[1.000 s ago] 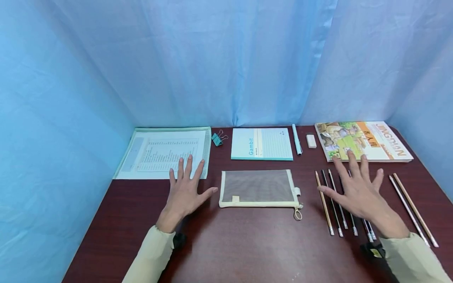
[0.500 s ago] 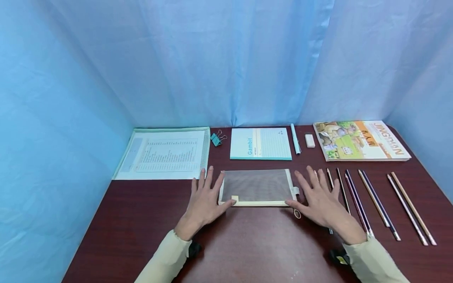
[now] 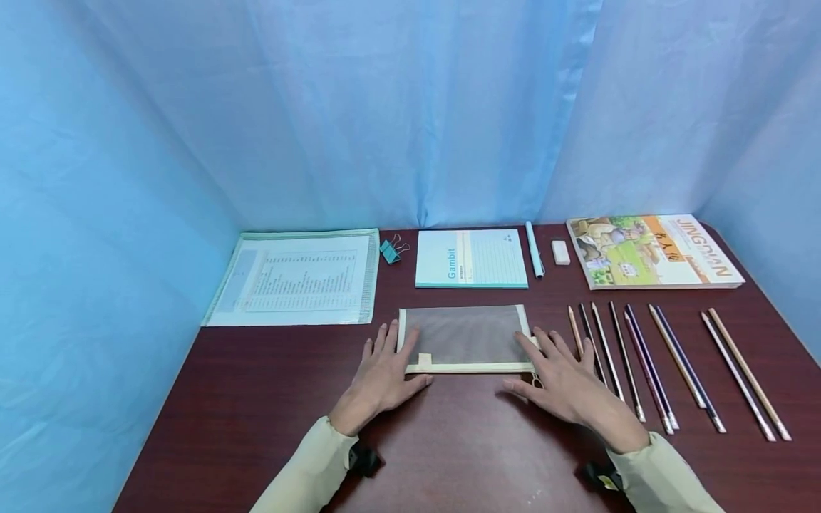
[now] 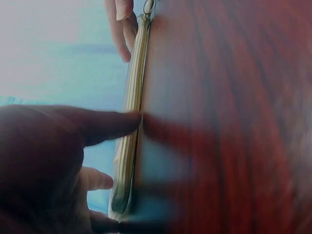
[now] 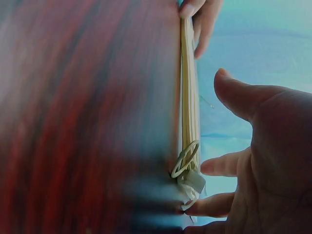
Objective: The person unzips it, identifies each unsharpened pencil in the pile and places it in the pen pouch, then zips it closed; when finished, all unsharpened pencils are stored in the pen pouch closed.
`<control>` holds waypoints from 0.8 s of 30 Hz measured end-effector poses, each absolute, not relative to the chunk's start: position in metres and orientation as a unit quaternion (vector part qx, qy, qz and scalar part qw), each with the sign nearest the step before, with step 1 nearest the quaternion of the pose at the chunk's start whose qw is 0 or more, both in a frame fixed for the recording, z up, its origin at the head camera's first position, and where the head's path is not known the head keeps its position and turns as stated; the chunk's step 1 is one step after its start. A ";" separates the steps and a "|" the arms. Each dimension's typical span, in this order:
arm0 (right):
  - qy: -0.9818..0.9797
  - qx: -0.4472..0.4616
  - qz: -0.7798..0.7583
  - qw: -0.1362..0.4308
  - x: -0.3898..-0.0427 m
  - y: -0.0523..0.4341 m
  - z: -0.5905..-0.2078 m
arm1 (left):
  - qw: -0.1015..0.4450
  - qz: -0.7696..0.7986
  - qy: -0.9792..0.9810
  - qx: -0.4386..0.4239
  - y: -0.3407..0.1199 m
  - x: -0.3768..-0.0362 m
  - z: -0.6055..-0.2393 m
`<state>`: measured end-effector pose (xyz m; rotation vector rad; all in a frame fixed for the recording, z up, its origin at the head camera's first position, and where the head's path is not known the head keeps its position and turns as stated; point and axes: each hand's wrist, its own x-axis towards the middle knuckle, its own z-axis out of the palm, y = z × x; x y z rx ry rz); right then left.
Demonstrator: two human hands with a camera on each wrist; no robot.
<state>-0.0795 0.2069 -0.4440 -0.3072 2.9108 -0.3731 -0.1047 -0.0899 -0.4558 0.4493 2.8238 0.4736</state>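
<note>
1. Blue cloth hangs behind and to both sides of a dark red-brown wooden table (image 3: 449,442).
2. At the middle of the table lies a mesh pouch (image 3: 465,335) with cream edging, flat, its zip edge toward the person.
3. At 12 o'clock from the pouch sits a notebook (image 3: 471,258); a pen (image 3: 534,249) and an eraser (image 3: 561,252) lie just beside it at 1 o'clock, with a picture book (image 3: 654,251) farther out.
4. At 10 o'clock lie a sheet of paper in a sleeve (image 3: 298,278) and a binder clip (image 3: 390,251).
5. At 3 o'clock a row of pencils (image 3: 648,363) lies side by side, close to the right wrist.
6. The left hand (image 3: 385,374) lies flat, fingers straight and relaxed, touching the pouch's left end; the wrist view shows the thumb (image 4: 105,124) at its zip edge.
7. The right hand (image 3: 564,381) lies flat likewise, fingers spread at the pouch's right end, next to the zip ring (image 5: 185,159).
8. Neither hand grasps anything.
</note>
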 end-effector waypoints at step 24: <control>0.891 0.001 -0.447 0.073 -0.099 0.220 -0.453 | 0.078 0.092 0.982 0.143 -0.072 -0.103 -0.445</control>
